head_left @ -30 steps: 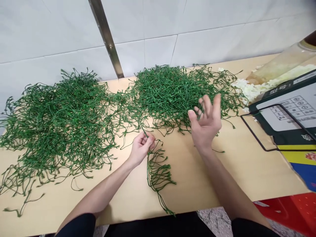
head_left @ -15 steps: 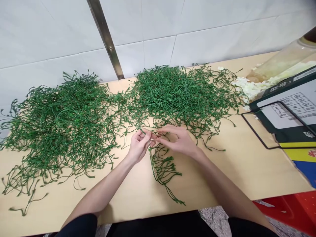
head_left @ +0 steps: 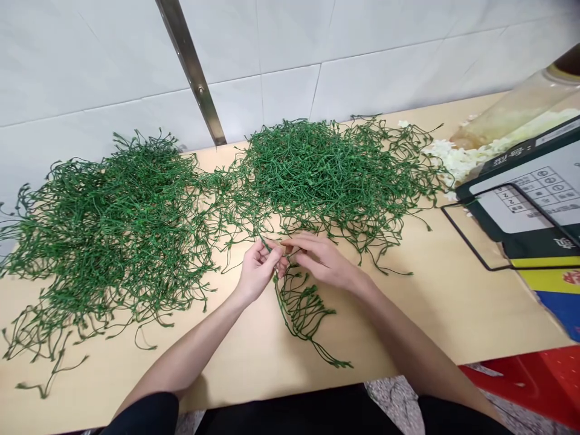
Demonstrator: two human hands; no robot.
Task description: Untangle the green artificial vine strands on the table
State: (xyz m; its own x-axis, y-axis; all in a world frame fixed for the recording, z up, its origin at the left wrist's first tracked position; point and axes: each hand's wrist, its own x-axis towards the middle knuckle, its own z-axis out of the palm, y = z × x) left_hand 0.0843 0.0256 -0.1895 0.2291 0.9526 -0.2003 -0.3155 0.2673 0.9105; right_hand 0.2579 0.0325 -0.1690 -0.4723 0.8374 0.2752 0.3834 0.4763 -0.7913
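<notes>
My left hand [head_left: 259, 269] is closed, thumb over fingers, on a thin green plastic stem [head_left: 265, 244] that slants up past the knuckles. From beneath it a fringed green strand [head_left: 281, 307] of stems hangs toward me, its side branches [head_left: 309, 309] lying on the table. Fingertip to fingertip with it, my right hand [head_left: 322, 260] pinches at a thin green stem beside the left fingers. The exact join between the fingertips is partly hidden. Just beyond both hands lies a heap of loose green stems [head_left: 326, 166].
A second green heap [head_left: 113, 223] covers the left of the wooden table [head_left: 435, 296]. At right stand a dark printed box [head_left: 534, 193], a black wire frame [head_left: 484, 266], white petals [head_left: 453, 160] and a clear bottle [head_left: 512, 112]. A tiled wall [head_left: 385, 36] rises behind.
My right fingers have closed in more tightly beside the left ones. The lower end of the hanging strand has swung slightly right and up.
</notes>
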